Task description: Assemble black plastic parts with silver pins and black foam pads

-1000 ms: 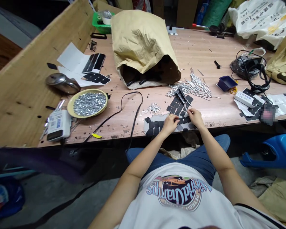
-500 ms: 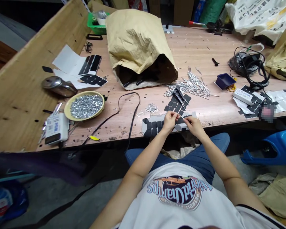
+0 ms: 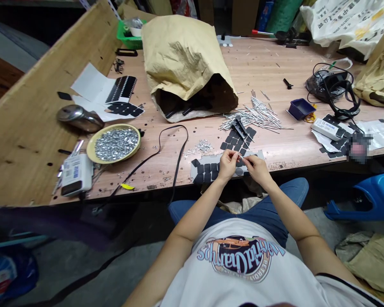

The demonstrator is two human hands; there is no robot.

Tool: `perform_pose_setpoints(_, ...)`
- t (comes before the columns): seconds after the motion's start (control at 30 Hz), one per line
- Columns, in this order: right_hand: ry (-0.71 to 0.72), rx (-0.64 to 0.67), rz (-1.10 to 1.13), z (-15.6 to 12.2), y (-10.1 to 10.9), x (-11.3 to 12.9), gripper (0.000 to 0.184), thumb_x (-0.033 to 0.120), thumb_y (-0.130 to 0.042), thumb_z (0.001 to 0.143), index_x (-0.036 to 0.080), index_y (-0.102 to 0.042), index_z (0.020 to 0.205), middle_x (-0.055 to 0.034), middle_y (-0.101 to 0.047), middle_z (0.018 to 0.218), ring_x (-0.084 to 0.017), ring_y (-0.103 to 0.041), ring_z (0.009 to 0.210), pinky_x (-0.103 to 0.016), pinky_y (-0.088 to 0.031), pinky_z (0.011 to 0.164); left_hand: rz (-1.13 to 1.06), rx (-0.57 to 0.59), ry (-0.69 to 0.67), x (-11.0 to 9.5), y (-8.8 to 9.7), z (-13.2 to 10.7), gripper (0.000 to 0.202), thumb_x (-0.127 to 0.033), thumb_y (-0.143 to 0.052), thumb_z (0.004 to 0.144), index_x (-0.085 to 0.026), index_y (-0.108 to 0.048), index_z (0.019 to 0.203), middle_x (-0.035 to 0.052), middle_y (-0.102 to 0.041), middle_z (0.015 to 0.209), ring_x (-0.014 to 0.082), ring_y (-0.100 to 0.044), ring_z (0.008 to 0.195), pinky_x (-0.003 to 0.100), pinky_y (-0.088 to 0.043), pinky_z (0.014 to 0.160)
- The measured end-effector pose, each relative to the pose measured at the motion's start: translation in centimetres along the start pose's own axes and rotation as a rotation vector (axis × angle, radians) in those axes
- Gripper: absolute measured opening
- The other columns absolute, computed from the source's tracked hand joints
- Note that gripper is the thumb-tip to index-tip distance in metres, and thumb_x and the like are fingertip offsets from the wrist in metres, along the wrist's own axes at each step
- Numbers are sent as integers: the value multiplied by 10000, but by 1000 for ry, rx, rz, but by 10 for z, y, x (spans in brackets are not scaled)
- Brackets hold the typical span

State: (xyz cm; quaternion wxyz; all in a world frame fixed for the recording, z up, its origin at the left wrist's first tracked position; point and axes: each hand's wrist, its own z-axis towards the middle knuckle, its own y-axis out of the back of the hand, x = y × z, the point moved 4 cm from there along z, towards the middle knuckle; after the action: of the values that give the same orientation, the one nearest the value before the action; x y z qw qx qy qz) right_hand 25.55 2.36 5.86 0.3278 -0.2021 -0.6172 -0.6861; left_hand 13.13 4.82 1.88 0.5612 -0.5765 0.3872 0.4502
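Observation:
Above the front edge of the bench, my left hand (image 3: 228,164) and my right hand (image 3: 257,167) are closed in a pinch, fingertips almost meeting. A short length of thin metal rod (image 3: 240,156) shows between them; the rest is hidden by fingers. Under my hands lies a sheet of black rounded pads (image 3: 207,168), and more black pads (image 3: 233,138) lie just beyond. Two black plastic parts (image 3: 239,126) rest there with thin rods sticking out. Behind them is a loose pile of metal rods (image 3: 259,113). Small metal pieces (image 3: 204,146) are heaped left of my hands.
A large paper sack (image 3: 182,55) lies with its mouth facing me. To the left stand a yellow bowl (image 3: 135,149) of small metal pieces and a white box (image 3: 77,175). A black strap (image 3: 160,140) crosses the bench. Rightward sit a purple tray (image 3: 301,109) and black headgear (image 3: 344,94).
My right hand has shifted slightly left, closer to my left hand, so less of the rod shows between them. The view has tilted a little; the other things stay put.

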Motion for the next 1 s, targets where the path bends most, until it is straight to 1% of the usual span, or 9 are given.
perform_pose_setpoints(0.1, 2, -6, 29, 0, 0, 0, 211, 289, -485, 852, 187, -659, 792, -78, -697, 834, -185, -624, 764, -302, -475, 734, -3, 3, -36, -2, 1, 0, 259, -368, -697, 715, -163, -539, 715, -9, -612, 650, 88, -576, 585, 223, -468, 599)
perform_pose_setpoints(0.2, -2, 10, 89, 0, 1, 2, 224, 328, -490, 847, 186, -650, 782, -68, -684, 796, -175, -612, 728, -293, -472, 710, -66, 9, -42, -3, 5, 1, 322, -362, -746, 660, -176, -520, 796, -16, -627, 678, 100, -616, 639, 234, -486, 644)
perform_pose_setpoints(0.37, -63, 122, 280, 0, 2, 4, 315, 450, -485, 842, 182, -625, 751, -2, -591, 603, -126, -539, 539, -258, -453, 581, -125, 91, -23, -8, 10, 5, 462, -366, -795, 592, -189, -502, 901, -36, -648, 677, 96, -636, 646, 239, -497, 684)
perform_pose_setpoints(0.47, -55, 154, 328, -2, 5, 7, 356, 497, -491, 835, 180, -628, 749, 6, -584, 593, -115, -526, 515, -249, -446, 556, -140, 136, 5, -12, 13, 7, 508, -374, -820, 548, -188, -513, 908, -45, -653, 658, 97, -643, 632, 234, -500, 675)
perform_pose_setpoints(0.63, 74, 50, 189, -4, 14, 14, 303, 453, -524, 845, 197, -664, 765, -42, -674, 752, -153, -602, 676, -269, -474, 653, -74, 222, -7, -23, 16, 7, 497, -377, -818, 561, -182, -539, 924, -41, -663, 649, 95, -640, 613, 223, -503, 655)
perform_pose_setpoints(0.73, 125, -3, 100, -7, 15, 15, 251, 404, -535, 855, 208, -673, 777, -48, -685, 774, -165, -618, 716, -276, -482, 681, -36, 260, -25, -26, 17, 7, 497, -380, -806, 585, -182, -540, 954, -31, -670, 666, 101, -645, 634, 221, -503, 655)
perform_pose_setpoints(0.83, 143, -54, 48, -9, 15, 14, 234, 397, -551, 851, 204, -663, 778, -50, -684, 773, -166, -618, 711, -272, -485, 667, -23, 264, -30, -26, 16, 6, 495, -376, -796, 603, -185, -538, 979, -24, -676, 683, 104, -646, 646, 223, -503, 660)
perform_pose_setpoints(0.9, 151, -63, 26, -9, 15, 14, 246, 407, -552, 853, 201, -651, 763, -48, -680, 759, -163, -615, 695, -267, -484, 656, -23, 269, -28, -26, 16, 5, 494, -379, -791, 611, -187, -539, 990, -22, -679, 686, 105, -646, 649, 223, -504, 660)
perform_pose_setpoints(1.0, 183, -30, -16, -9, 15, 15, 266, 393, -506, 887, 202, -648, 769, -49, -680, 757, -159, -615, 687, -263, -479, 658, -32, 288, -23, -26, 15, 3, 498, -395, -785, 619, -188, -543, 1002, -23, -674, 674, 101, -637, 632, 221, -505, 651)
